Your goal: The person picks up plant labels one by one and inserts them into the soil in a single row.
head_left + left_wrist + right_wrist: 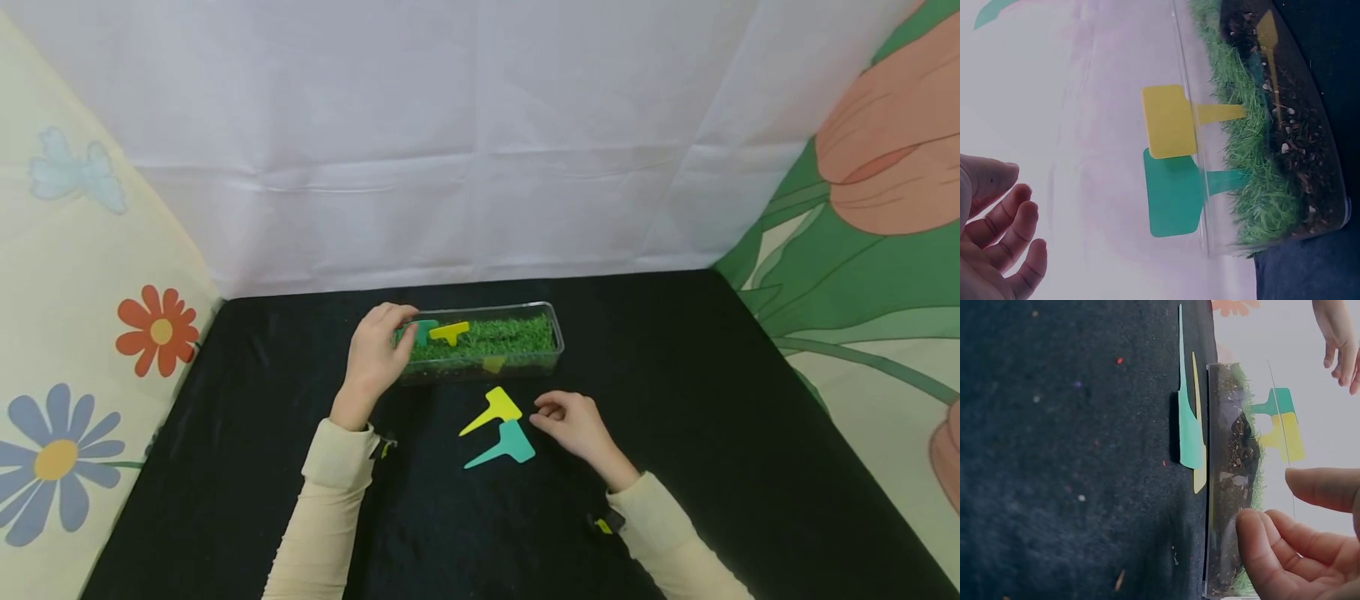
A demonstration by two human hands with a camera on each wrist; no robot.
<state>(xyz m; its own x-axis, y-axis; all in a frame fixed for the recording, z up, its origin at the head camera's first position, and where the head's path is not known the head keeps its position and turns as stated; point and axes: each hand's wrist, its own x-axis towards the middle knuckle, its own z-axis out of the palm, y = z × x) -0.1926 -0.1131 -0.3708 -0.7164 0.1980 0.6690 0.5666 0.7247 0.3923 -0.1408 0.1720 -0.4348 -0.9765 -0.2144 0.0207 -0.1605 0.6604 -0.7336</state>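
My left hand (377,350) hovers at the left end of a clear planter (557,333), fingers loosely bent and holding nothing. In the left wrist view, its fingers are apart from a green plant label (1174,197) and a yellow plant label (1170,122), which stand upright side by side in the planter's grass (1272,209). On the black cloth before the planter lie another yellow plant label (498,405) and a teal plant label (515,442), their heads close together. Just right of these, my right hand (573,423) is held with fingers loosely curled and nothing between thumb and fingertips.
Dark soil with pale bits (1294,137) shows through the planter's wall. A black cloth (247,467) covers the table. Behind hangs a white curtain (480,167), with flower-printed panels (67,275) at both sides.
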